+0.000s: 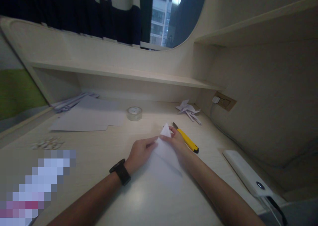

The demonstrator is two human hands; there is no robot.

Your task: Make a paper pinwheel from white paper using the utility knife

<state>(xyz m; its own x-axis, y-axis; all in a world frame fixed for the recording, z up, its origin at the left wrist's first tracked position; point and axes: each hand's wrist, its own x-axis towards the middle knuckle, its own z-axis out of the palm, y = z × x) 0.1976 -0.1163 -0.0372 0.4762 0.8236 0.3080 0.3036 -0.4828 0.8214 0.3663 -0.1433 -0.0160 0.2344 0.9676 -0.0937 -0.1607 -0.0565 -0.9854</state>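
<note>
Desk (139,207), pale, beneath a long shelf (119,71). Back left: 1 spread of white sheets (85,115), overlapping, with rolled or folded paper behind. Front of these: 1 scatter of small pale pieces (48,143), too small to identify. Centre back: 1 roll of clear tape (134,113), lying flat. Back right: 1 group of folded white paper shapes (188,110). Right wall: 1 socket plate (225,101), white plug inserted. Right edge: 1 long white device (244,173), round button near its close end. Nearest obstacle: 1 yellow cutter (188,140), lying aslant just beside my right hand (177,140). Held before me at mid-desk: 1 folded white paper (165,159), pointed end away from me. Both forearms reach forward and converge. My left hand (140,153), black watch (120,172) at its wrist, pinches the paper's left edge; my right, thumb on top, clasps it near the tip.
</note>
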